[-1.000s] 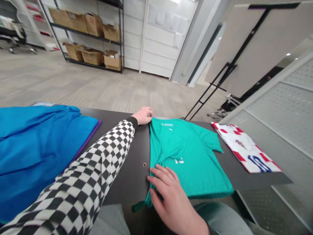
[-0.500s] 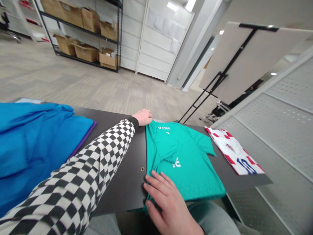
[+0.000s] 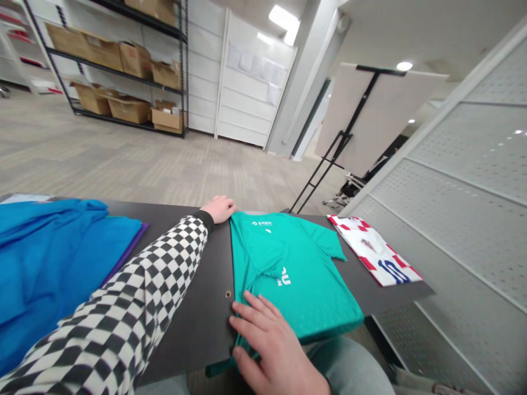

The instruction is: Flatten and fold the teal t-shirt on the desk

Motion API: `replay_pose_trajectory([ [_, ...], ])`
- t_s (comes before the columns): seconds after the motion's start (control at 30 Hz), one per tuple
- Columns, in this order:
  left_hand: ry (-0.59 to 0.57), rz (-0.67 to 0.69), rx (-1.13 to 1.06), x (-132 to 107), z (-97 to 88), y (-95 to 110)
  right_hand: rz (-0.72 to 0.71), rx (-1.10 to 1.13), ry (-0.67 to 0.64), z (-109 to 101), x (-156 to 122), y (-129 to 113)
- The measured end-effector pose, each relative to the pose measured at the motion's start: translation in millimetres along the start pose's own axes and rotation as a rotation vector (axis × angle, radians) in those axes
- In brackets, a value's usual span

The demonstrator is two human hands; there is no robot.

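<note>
The teal-green T-shirt (image 3: 288, 269) lies flat on the dark table (image 3: 193, 323), with its white print facing up, its collar end away from the person and one short sleeve sticking out to the right.

The left hand (image 3: 219, 209), at the end of a black-and-white checkered sleeve (image 3: 144, 291), touches the shirt's far left corner. Its fingers (image 3: 229, 207) curl in at that corner, but I cannot tell whether they pinch the cloth. The right hand (image 3: 272, 345) lies on the shirt's near left corner, its fingers (image 3: 257, 312) spread and relaxed on the cloth, not clenched. The fabric bunches under this hand, and a strip of the shirt hangs past the table's near edge.

Left of the shirt, beyond the checkered sleeve, a bright blue cloth (image 3: 53, 258) lies on a purple layer (image 3: 132, 241). Right of the shirt and just apart from it lies a white-and-red checked jersey (image 3: 374, 252) with a blue number 10. A small round hole (image 3: 228, 294) in the table sits just beside the shirt's left edge. Beyond the shirt, metal shelving (image 3: 123, 71) holds cardboard boxes (image 3: 129, 109) above a carpet floor (image 3: 135, 170). To its right stand a pale board on a black stand (image 3: 362, 120) and a perforated panel (image 3: 465, 181).
</note>
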State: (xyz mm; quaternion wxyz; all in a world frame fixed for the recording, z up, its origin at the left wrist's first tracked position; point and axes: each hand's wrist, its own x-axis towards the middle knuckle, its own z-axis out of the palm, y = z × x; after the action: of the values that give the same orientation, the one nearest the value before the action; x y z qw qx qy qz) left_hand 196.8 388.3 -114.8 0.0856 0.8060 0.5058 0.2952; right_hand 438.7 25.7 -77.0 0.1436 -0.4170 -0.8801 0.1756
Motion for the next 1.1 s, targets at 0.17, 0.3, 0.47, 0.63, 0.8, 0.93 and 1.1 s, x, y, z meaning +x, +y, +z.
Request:
replay_pose_trajectory([
  [0.17, 0.001, 0.096, -0.001, -1.3, -3.9, 16.0, 0.014, -0.001, -0.016, -3.3, 0.6, -1.6],
  [0.3, -0.128, 0.180, 0.022, -7.4, -0.8, 21.8, 0.016, 0.026, -0.003, -5.0, 0.6, -5.3],
  [0.47, -0.154, 0.134, 0.040, -3.9, 1.0, 19.9, -0.009, 0.042, -0.023, -6.6, -1.3, -5.9],
  [0.63, -0.047, 0.130, 0.074, 3.3, 1.7, 30.8, -0.014, 0.005, -0.009, -3.0, -4.3, -0.7],
  [0.8, -0.025, 0.051, 0.153, -4.3, -3.3, 42.2, 0.019, 0.014, 0.019, 0.0, -2.4, 0.9],
  [0.93, 0.062, -0.021, 0.111, -25.0, -13.7, 53.7, 0.035, 0.081, -0.002, -10.9, -2.1, -2.8],
  [1.1, -0.036, 0.070, 0.091, -68.6, -16.8, 61.5, 0.101, 0.075, 0.166, -41.5, 10.2, 20.8],
])
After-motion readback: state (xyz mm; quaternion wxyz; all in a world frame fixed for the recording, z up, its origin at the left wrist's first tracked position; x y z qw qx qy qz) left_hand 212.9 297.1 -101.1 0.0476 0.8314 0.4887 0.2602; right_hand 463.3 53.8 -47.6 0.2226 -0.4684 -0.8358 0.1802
